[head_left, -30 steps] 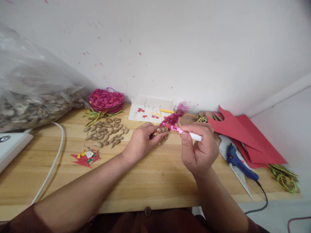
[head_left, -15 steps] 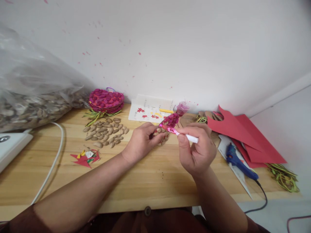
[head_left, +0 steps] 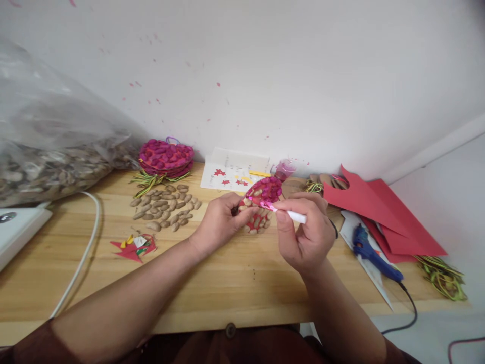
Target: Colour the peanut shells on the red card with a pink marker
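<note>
My left hand [head_left: 222,218] grips the left edge of a red piece covered with peanuts [head_left: 261,202], tilted above the table. Its upper part is painted magenta, while peanuts lower down keep their tan shells. In my right hand [head_left: 305,227] is a white-handled paintbrush [head_left: 290,214], pinched between thumb and fingers. Its magenta-stained tip meets the peanuts near the left hand. Behind the piece stands a clear cup with magenta paint [head_left: 285,169].
Loose peanuts [head_left: 166,205] lie left, near a finished-looking magenta stack [head_left: 166,156] and a peanut bag [head_left: 56,167]. A paper sheet [head_left: 212,174] holds red stars. To the right are red sheets [head_left: 405,217], a blue glue gun [head_left: 373,258] and green-yellow cords [head_left: 443,275].
The peanut-covered piece has turned to show more of its face, including unpainted peanuts and red backing. My right hand and the brush have shifted slightly left.
</note>
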{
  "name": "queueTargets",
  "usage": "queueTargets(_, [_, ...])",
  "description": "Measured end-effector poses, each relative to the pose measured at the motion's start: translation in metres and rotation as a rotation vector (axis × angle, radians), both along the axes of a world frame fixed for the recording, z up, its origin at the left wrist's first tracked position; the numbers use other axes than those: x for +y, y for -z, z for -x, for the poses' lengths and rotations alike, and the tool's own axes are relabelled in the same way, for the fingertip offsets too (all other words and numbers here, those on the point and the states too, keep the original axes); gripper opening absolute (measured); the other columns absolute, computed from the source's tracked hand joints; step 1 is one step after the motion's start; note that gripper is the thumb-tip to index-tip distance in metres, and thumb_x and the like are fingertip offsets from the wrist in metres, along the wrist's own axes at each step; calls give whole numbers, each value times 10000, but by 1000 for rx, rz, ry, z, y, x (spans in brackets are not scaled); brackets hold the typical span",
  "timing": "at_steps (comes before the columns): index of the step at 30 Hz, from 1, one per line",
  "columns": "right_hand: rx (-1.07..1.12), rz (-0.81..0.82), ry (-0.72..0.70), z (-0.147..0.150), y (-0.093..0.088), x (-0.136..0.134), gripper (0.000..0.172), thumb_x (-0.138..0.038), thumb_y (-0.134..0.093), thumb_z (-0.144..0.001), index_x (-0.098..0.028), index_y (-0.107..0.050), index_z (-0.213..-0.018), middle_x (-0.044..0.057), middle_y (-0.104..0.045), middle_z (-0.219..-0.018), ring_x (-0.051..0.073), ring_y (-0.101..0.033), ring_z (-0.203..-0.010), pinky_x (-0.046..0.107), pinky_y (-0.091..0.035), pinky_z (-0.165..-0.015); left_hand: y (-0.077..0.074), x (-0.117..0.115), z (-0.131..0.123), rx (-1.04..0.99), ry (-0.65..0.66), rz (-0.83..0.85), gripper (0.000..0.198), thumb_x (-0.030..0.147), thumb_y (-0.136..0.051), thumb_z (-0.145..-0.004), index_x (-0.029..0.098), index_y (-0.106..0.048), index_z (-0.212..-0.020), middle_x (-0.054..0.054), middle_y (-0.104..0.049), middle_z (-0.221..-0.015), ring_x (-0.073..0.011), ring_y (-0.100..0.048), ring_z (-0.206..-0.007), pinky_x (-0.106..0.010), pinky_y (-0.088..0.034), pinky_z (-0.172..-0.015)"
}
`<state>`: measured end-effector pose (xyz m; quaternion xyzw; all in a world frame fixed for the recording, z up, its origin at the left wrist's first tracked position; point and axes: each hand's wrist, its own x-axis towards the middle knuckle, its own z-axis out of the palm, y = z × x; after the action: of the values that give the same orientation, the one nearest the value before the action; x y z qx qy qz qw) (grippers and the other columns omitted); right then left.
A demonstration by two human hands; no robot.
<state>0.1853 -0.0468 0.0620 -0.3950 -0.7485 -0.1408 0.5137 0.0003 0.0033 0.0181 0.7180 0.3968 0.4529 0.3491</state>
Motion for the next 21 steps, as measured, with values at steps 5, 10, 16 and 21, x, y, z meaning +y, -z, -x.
queueTargets(5, [-4,5,-11,-1,0,0,131,-171,-677,-941,-232,-698,-1054,8,-778,-911,190,-680,-912,378,-521,-864,-1,-1,1,-21,24,56,261,378,-689,-928,184,-679,-754,3,-640,-696,-143,-550,-667,-257,-429,-634])
queueTargets(10, [-17,8,-5,-2,0,1,103,-184,-668,-953,-233,-691,-1041,2,-773,-900,181,-672,-895,378,-515,-871,-2,-1,0,-47,17,54,261,363,-705,-906,186,-655,-721,22,-599,-662,-128,-507,-636,-244,-404,-605])
queueTargets(16, [-4,23,-20,-3,3,2,139,-181,-677,-946,-234,-699,-1073,11,-775,-922,191,-669,-929,388,-521,-876,-6,-3,-1,-76,21,123,326,375,-718,-895,194,-595,-652,30,-570,-638,-122,-479,-617,-246,-400,-597])
queueTargets(21, [4,31,-21,-4,3,3,143,-165,-677,-936,-235,-695,-1060,15,-769,-912,197,-670,-914,397,-523,-869,-11,-3,1,-161,86,312,312,456,-752,-865,174,-690,-748,8,-663,-682,-131,-546,-629,-254,-457,-631])
